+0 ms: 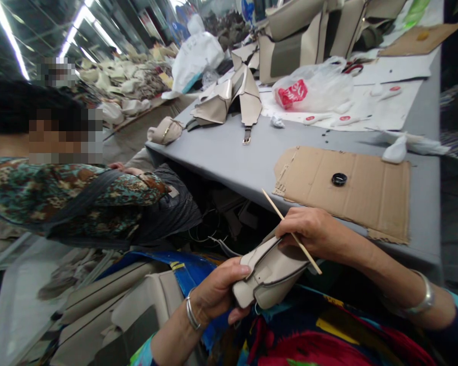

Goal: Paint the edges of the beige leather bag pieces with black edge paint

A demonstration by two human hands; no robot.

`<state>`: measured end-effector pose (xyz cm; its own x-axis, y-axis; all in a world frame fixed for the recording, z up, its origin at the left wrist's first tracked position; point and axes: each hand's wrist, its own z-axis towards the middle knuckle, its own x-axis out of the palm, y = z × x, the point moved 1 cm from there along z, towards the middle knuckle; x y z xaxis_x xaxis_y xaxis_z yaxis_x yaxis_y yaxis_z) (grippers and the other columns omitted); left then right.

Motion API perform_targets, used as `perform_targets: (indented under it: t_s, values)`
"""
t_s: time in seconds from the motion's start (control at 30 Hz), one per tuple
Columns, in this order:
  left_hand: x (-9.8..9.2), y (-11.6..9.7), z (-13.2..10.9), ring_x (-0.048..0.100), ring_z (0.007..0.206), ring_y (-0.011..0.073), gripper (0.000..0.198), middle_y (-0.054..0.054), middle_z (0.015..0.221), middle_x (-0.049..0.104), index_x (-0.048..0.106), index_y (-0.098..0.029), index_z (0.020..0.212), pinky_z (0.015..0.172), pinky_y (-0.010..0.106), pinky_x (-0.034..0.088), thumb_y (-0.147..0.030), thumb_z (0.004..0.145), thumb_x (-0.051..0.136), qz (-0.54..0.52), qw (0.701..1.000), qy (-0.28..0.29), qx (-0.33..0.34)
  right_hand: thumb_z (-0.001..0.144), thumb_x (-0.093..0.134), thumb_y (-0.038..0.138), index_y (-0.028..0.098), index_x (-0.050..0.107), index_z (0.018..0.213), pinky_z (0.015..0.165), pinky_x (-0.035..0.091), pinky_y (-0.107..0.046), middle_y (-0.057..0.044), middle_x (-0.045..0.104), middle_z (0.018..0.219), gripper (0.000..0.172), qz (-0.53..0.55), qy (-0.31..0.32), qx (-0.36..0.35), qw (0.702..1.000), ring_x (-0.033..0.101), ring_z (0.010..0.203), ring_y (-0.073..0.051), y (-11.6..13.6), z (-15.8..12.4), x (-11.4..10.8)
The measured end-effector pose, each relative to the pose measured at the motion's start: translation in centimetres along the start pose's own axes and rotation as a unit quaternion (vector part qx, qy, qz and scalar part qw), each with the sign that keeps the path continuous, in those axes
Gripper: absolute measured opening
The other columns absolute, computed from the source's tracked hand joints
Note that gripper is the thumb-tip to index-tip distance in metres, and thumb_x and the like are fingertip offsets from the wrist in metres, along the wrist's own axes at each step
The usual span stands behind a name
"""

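A small cream leather bag (277,272) with dark edges is held above my lap. My left hand (227,284) grips its near left end, thumb on top and fingers beneath. Between the fingers of my right hand (309,231) is a thin wooden stick (272,203), slanting down to the right across the bag. That hand is at the bag's far upper edge, and its fingertips are partly hidden there. On the table, just beyond my right hand, a piece of cardboard (362,198) bears a small round black dish (339,179).
The grey table (229,157) carries cream bag pieces (229,96), a clear plastic bag (316,89) and white bottles (396,148). A person in a flowered top (72,198) sits at the left. More bag pieces (137,305) lie low beside me.
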<state>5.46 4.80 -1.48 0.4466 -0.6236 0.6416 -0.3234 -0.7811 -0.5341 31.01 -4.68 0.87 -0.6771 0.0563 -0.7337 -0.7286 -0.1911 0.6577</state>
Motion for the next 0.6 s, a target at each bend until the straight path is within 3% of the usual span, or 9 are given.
perform_targets:
  t_s: [0.37, 0.6]
  values:
    - [1.1, -0.1, 0.0, 0.043, 0.030, 0.0070, 0.037, 0.005, 0.064, 0.064, 0.062, -0.007, 0.114, 0.026, 0.016, 0.037, -0.035, 0.089, 0.065, 0.038, 0.997, -0.060, 0.019, 0.087, 0.075, 0.014, 0.022, 0.077, 0.092, 0.075, 0.048, -0.025, -0.002, 0.071, 0.086, 0.010, 0.014, -0.026, -0.018, 0.999, 0.064, 0.085, -0.018, -0.2, -0.5, 0.1]
    - [1.3, -0.7, -0.5, 0.045, 0.030, 0.0072, 0.029, 0.003, 0.060, 0.060, 0.065, -0.008, 0.106, 0.029, 0.016, 0.040, -0.033, 0.094, 0.059, 0.104, 0.991, -0.079, 0.007, 0.083, 0.076, 0.010, 0.022, 0.078, 0.092, 0.074, 0.049, -0.025, -0.002, 0.071, 0.087, 0.015, 0.018, -0.035, -0.017, 0.999, 0.065, 0.082, -0.018, -0.1, -0.5, 0.2]
